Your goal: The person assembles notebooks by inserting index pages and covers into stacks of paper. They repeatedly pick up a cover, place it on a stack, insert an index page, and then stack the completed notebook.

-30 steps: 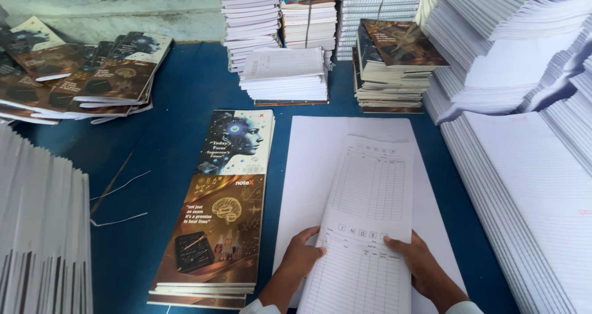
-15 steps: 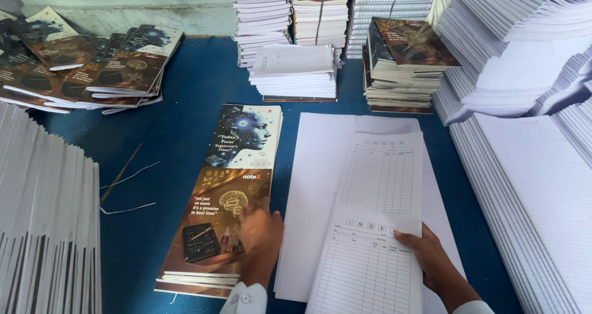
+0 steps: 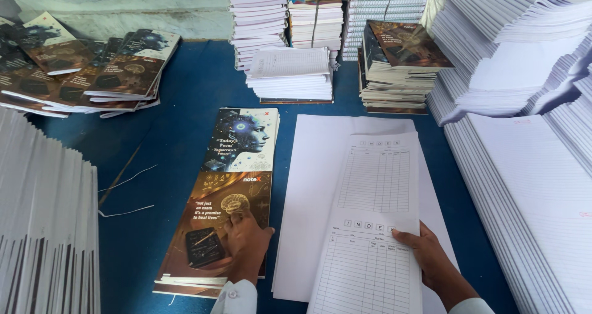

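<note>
Two hands are at work at the lower edge of the frame. Since the earlier views, the left hand point(image 3: 245, 239) has left the ruled index sheet point(image 3: 374, 228) and moved across to the stack of printed covers point(image 3: 225, 191) at lower centre; it now rests flat on the top cover, fingers spread, gripping nothing. The right hand point(image 3: 425, 255) keeps the sheet pinched at its right edge, thumb on top. Judged from this, a cover is being selected to join the sheet. The sheet lies on a pile of white paper point(image 3: 308, 184) on the blue table point(image 3: 179, 141). Its long axis runs bottom to top of frame, leaning slightly right; the cover stack lies nearly parallel.
</note>
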